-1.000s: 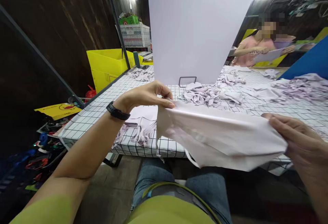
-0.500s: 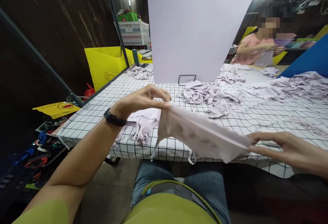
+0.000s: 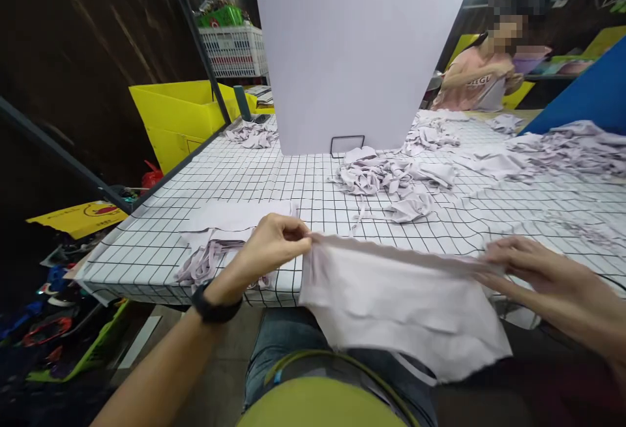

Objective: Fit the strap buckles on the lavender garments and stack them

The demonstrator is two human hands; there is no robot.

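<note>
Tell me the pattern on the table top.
The table is white with a thin black grid, shown best in the head view.

I've brought the left hand (image 3: 270,249) down from above the table (image 3: 147,251) to its near edge, and the right hand (image 3: 531,269) has levelled out opposite it. The pale cloth (image 3: 401,306), bunched between them a second ago, is now stretched along its top hem and hangs open over the lap.
</note>
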